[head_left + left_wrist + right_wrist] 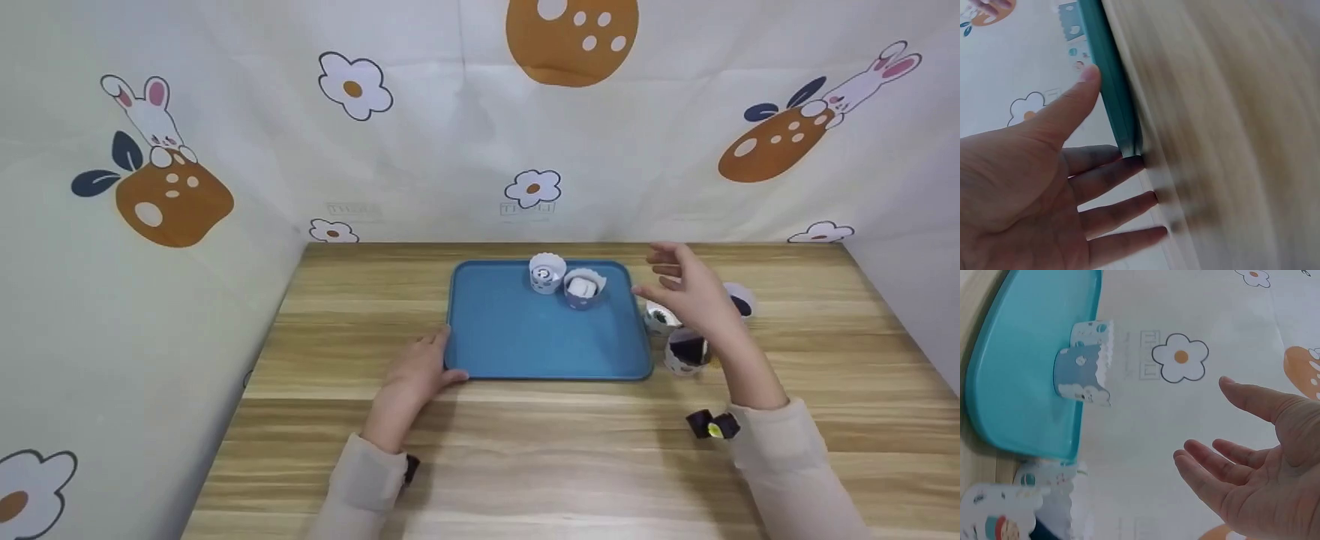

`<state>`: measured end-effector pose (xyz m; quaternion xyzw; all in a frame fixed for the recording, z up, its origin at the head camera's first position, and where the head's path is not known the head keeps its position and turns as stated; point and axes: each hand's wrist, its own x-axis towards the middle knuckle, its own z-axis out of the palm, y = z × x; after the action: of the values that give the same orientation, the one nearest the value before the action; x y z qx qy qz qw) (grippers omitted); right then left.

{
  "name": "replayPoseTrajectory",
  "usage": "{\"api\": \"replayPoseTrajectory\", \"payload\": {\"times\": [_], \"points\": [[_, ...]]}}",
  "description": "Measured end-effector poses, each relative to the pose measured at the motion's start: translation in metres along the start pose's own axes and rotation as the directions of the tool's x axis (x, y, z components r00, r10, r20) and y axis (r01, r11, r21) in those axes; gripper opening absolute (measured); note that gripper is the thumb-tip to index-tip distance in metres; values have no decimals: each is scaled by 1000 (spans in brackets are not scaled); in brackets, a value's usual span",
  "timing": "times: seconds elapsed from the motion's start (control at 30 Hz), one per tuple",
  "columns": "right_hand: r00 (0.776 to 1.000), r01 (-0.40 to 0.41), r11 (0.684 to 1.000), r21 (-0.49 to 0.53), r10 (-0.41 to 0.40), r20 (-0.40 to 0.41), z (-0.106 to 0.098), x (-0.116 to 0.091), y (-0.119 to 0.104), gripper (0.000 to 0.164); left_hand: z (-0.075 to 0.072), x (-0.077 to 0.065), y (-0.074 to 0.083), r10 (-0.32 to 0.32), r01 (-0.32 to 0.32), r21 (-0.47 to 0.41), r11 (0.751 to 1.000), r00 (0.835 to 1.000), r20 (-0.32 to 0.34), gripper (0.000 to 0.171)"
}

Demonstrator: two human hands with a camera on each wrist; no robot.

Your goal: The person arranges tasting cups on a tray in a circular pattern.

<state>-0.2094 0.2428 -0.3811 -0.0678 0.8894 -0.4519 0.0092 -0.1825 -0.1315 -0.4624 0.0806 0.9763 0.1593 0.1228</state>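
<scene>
My left hand point(417, 366) rests at the left front corner of a blue tray point(517, 337), its fingers spread and the thumb along the tray's near edge. In the left wrist view those fingers point(1109, 216) touch the tray's rim and the table. Above the tray's right side hangs my right hand point(694, 296), fingers loosely bent with nothing between them. Two paper baking cups stand at the tray's back right: a white cup point(547, 276) and a blue-grey cup point(582, 291) with something white inside.
Right of the tray, under my right arm, stand several more paper cups, among them one with a dark filling point(684, 354) and a white cup point(660, 319) close to the tray's edge. A patterned sheet point(442, 150) hangs behind the wooden table point(525, 457).
</scene>
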Motion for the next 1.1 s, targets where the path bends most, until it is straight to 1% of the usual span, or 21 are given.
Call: {"api": "replayPoseTrajectory", "payload": {"times": [0.07, 0.2, 0.37, 0.47, 0.53, 0.67, 0.77, 0.9, 1.0, 1.1], "points": [[1000, 1, 1000, -12, -1, 0, -4, -7, 5, 71, 0, -1, 0, -3, 3, 20, 1000, 1000, 11, 83], [1000, 6, 1000, -30, -6, -6, -13, -22, 18, 69, -1, -2, 1, 10, -12, 58, 998, 999, 31, 83], [998, 23, 998, -51, -25, -57, -20, -38, 39, 66, -3, -1, 1, 32, -36, 93, 995, 998, 48, 83], [996, 23, 998, -58, -28, -85, -24, -44, 50, 63, -7, 2, 1, 51, -58, 103, 993, 997, 66, 84], [996, 13, 998, -59, -18, -86, -26, -49, 55, 63, -11, 5, -1, 67, -75, 94, 993, 994, 84, 85], [997, -5, 998, -58, 1, -78, -29, -55, 64, 65, -18, 13, -8, 103, -110, 55, 992, 988, 113, 92], [997, -4, 998, -57, -1, -79, -30, -59, 67, 66, -24, 22, -14, 124, -128, 16, 992, 984, 129, 98], [997, -1, 999, -54, -4, -82, -30, -64, 69, 66, -34, 35, -18, 118, -116, -25, 993, 983, 142, 105], [996, -5, 999, -48, 1, -85, -29, -68, 71, 65, -39, 46, -17, 111, -108, -28, 994, 983, 148, 104], [996, -7, 1000, -23, 5, -89, -26, -72, 76, 65, -39, 56, -17, 116, -115, -18, 993, 979, 170, 95]]}}
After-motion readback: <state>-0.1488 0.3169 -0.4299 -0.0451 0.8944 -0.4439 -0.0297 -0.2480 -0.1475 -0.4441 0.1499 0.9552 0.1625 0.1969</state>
